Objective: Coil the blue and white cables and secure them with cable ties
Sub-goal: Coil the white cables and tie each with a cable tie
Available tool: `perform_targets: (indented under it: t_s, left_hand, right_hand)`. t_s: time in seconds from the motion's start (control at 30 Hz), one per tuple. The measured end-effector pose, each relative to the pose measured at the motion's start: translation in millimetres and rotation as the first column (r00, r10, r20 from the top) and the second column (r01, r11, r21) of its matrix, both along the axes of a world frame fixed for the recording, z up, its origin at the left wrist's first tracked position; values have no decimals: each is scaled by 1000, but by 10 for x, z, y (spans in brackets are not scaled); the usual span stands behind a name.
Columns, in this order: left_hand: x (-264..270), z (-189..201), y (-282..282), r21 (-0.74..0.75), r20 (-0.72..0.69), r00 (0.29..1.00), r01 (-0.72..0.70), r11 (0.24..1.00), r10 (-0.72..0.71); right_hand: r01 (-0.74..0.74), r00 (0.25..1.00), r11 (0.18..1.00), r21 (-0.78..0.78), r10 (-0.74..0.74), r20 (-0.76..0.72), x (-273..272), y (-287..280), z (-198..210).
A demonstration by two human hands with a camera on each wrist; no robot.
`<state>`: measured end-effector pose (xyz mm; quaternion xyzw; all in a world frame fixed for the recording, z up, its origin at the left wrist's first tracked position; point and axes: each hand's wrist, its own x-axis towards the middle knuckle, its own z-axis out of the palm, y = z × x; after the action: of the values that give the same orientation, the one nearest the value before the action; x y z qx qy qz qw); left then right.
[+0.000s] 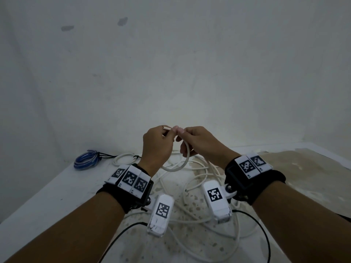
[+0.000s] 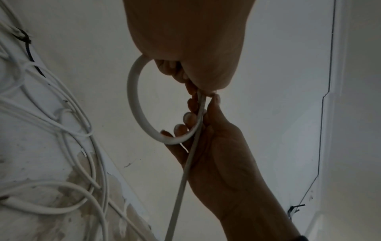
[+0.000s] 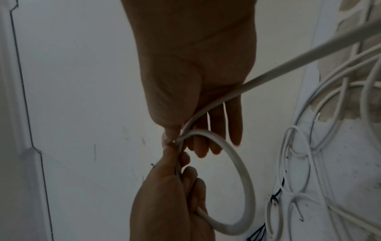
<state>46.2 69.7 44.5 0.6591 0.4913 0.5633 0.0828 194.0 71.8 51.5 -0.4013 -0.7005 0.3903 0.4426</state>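
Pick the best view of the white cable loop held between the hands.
Left wrist: the loop shows nearly whole against the plain wall. Right wrist shows it too, its lower end entering the left hand. In the head view, hands hide its top.

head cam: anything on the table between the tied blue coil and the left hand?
Yes. In the head view a small white coil, closed with a black cable tie, lies on the table between the blue coil and the left hand.
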Motion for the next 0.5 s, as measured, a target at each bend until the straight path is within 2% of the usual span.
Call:
perform_targets:
  t_s: [0.1,0.2,0.3,0.5]
  left_hand:
    - [-25,-11,10,-15,-4,1000,5,1000,-5]
    - [-18,-19,0,-53,45,998,42,998,-39]
    - [-29,-40,15,-95,101,993,65,993,-55]
    - [-22,-86,60,-198,338,938,153,968,-78]
  right_hand:
    - [-85,995,996,-26,86,42,20,0,34]
    - [-161,987,978,-130,156,-46,9,17,18]
    - [-160,985,968,-191,144,-93,-25,-2,10]
    - [-156,988,962,-222,150,-43,-50,5,34]
